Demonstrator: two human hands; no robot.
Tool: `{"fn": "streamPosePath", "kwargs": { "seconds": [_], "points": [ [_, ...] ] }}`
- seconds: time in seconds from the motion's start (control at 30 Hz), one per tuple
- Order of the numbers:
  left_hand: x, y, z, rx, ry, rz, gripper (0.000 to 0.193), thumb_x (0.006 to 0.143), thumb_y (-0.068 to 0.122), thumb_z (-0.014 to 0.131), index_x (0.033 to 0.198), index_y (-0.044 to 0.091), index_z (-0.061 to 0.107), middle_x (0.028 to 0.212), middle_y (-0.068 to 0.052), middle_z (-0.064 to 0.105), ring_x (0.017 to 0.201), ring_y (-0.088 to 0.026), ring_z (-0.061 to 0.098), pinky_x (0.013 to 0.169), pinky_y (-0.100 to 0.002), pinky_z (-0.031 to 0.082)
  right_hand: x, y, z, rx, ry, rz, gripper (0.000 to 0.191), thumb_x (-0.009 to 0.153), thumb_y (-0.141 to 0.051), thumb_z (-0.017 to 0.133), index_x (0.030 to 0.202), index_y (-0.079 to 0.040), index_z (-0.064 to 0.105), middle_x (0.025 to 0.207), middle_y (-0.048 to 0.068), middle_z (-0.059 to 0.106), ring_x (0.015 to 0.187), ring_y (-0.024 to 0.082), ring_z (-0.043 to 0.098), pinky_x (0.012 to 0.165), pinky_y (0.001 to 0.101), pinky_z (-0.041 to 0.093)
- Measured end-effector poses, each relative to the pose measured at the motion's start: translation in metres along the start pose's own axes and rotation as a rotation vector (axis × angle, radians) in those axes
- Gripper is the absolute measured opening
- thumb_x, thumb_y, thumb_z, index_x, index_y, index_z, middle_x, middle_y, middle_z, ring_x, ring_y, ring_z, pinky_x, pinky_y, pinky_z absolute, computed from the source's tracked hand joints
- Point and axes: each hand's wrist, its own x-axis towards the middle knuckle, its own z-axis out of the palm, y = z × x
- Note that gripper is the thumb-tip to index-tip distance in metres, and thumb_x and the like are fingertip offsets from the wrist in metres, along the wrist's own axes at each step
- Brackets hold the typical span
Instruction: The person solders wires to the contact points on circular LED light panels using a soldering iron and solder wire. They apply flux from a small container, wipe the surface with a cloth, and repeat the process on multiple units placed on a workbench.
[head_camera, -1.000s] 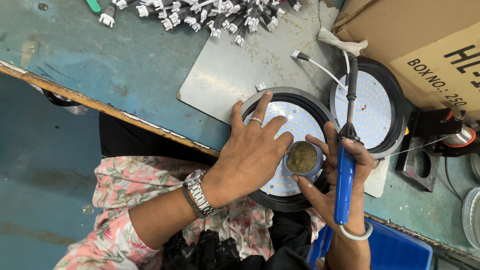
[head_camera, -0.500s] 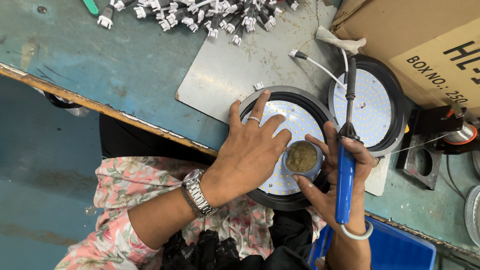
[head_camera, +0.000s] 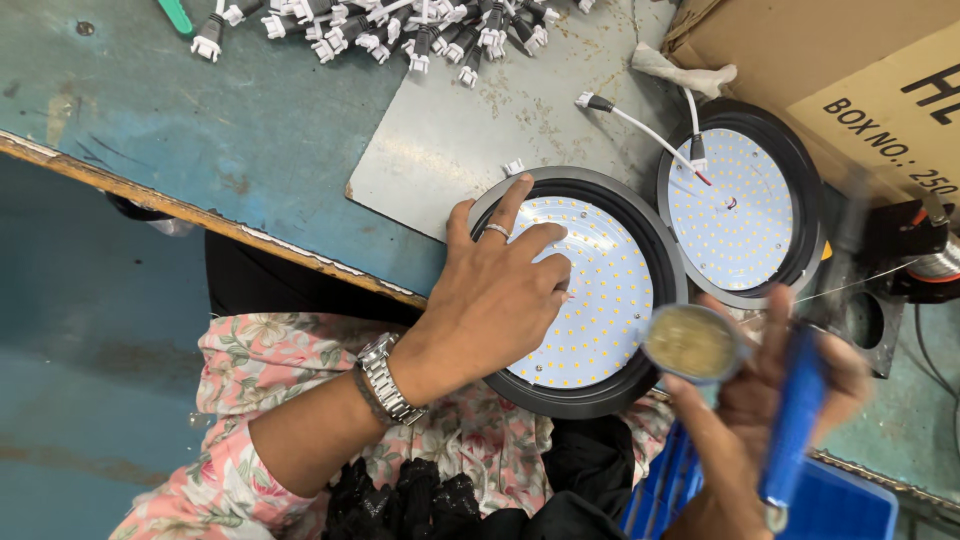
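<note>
The big blue-green table (head_camera: 200, 130) has a worn wooden front edge. A brown cardboard box (head_camera: 850, 70) sits at the far right corner. A flat grey metal sheet (head_camera: 470, 130) lies on the table, a little back from the front edge.

Two round lamps with black rims lie near the front edge. The near round lamp (head_camera: 600, 290) partly rests on the grey sheet and hangs a bit over the front edge. The far round lamp (head_camera: 740, 205) sits just beside it, closer to the box, and the two rims look like they touch. A white wire (head_camera: 640, 125) runs from the far lamp across the sheet.

The left hand (head_camera: 495, 295) lies flat on the near lamp, with its fingers spread out on the white plate of tiny yellow dots. It has a ring and a silver watch (head_camera: 390, 380).

The right hand (head_camera: 770, 400) is blurry. It is closed around a blue-handled tool (head_camera: 795, 420), just past the near lamp's edge. A small round tin (head_camera: 690, 343) is just beside its fingers, but I cannot tell if the hand holds it.

A heap of small white plugs (head_camera: 400, 25) lies along the far edge.
</note>
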Motion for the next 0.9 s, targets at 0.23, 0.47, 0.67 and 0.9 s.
{"fn": "streamPosePath", "kwargs": {
  "seconds": [0.23,0.47,0.67,0.9],
  "points": [
    [0.000,-0.002,0.006,0.000,-0.015,-0.021,0.021,0.087,0.025,0.064,0.091,0.008,0.078,0.132,-0.008,0.066,0.148,-0.042,0.033,0.108,-0.070,0.020,-0.028,0.019,-0.051,-0.362,0.182,-0.035,0.096,0.088,0.033,0.060,0.151,-0.026,0.018,0.168,0.021,0.027,0.162,0.033,0.029,0.122,0.0559,0.042],
    [0.002,0.002,0.008,0.017,-0.033,-0.029,0.021,0.084,0.024,0.065,0.087,0.008,0.079,0.129,-0.007,0.068,0.147,-0.043,0.033,0.105,-0.068,0.022,-0.046,0.076,-0.096,-0.539,0.352,0.018,0.096,0.089,0.022,0.072,0.151,-0.021,0.013,0.175,0.021,0.024,0.147,0.028,0.054,0.106,0.0356,0.058],
    [0.004,0.006,0.008,-0.010,-0.040,-0.058,0.017,0.080,0.022,0.066,0.077,0.011,0.079,0.126,-0.005,0.070,0.146,-0.042,0.034,0.105,-0.066,0.023,-0.046,0.098,-0.115,-0.788,0.331,-0.073,0.103,0.089,0.023,0.083,0.155,-0.013,0.012,0.169,0.023,0.025,0.149,0.034,0.038,0.102,0.0247,0.040],
    [0.006,0.007,0.008,-0.009,-0.051,-0.073,0.015,0.077,0.021,0.068,0.074,0.011,0.078,0.125,-0.005,0.070,0.146,-0.042,0.034,0.103,-0.065,0.024,-0.057,0.078,-0.097,-0.623,0.442,-0.113,0.055,0.111,0.000,0.056,0.157,-0.003,0.024,0.161,0.021,0.041,0.151,0.033,0.046,0.127,0.0411,0.044]
  ]
}}
